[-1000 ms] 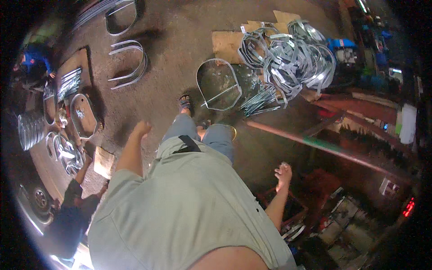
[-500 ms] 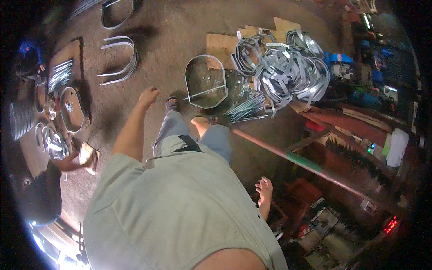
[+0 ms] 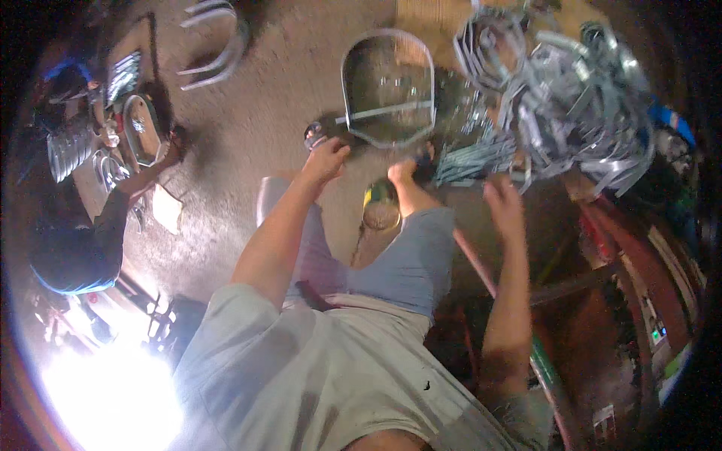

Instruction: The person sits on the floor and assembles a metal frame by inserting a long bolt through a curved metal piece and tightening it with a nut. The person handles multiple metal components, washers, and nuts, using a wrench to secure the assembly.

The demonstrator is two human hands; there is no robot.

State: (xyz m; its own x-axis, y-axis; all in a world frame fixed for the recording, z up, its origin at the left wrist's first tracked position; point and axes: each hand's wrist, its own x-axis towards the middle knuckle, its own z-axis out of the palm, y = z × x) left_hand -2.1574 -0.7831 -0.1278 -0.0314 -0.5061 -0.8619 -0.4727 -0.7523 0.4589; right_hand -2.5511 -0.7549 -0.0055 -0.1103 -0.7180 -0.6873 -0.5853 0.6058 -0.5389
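My left hand hangs in front of my left foot, fingers loosely bent and nothing seen in them. My right hand reaches forward beside a bunch of threaded rods. Its fingers are blurred but look apart, with nothing visible in them. Between and beyond my hands, a rounded metal strap hoop lies on the floor with a rod across its lower part. Small nuts are scattered inside and beside it. A round can-like object with a yellow-green side stands between my legs.
A large tangled heap of metal straps lies on cardboard at the right. Curved straps rest at the far left. Another person works at the left with another hoop. A red and green pole runs along my right.
My body has lowered, with my knees now bent. Both hands have moved forward, the right one from low at my side to near the rods. The round can-like object has come into view.
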